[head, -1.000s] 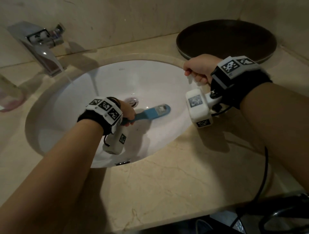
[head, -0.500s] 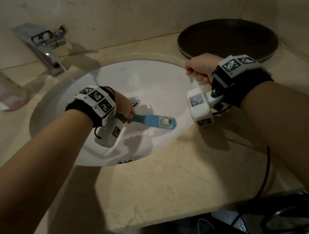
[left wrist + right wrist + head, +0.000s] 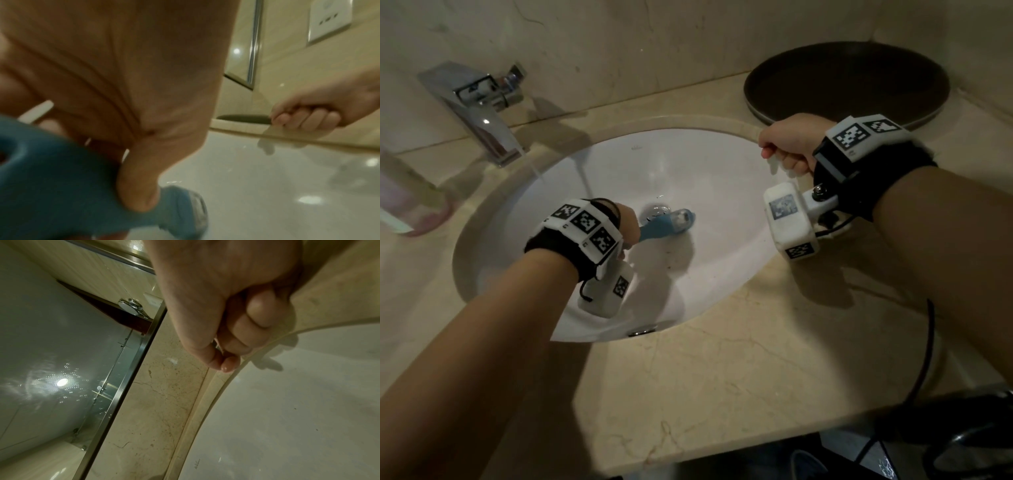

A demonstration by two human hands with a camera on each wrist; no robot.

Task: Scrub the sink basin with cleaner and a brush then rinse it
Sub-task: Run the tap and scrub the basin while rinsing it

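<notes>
The blue scrub brush (image 3: 666, 226) lay low in the white sink basin (image 3: 722, 205), its head just beside the drain (image 3: 655, 209) at the bottom, bristles turned down onto the porcelain so they were hidden. The left hand (image 3: 628, 222) grasped its handle, thumb pressed along the top (seen close, though blurred, from the left wrist), a hold that probably let it bear down while scrubbing. Water ran from the chrome faucet (image 3: 479, 106) at the basin's back-left rim, likely keeping the surface wet. The right hand (image 3: 789, 145) sat at the basin's back-right rim, fingers clenched into a fist holding nothing, seemingly bracing. A dark round tray (image 3: 846, 78) occupied the countertop's (image 3: 722, 394) back-right corner. A pinkish container (image 3: 404, 202) at the left edge was cut off and unclear; no cleaner could be made out.
</notes>
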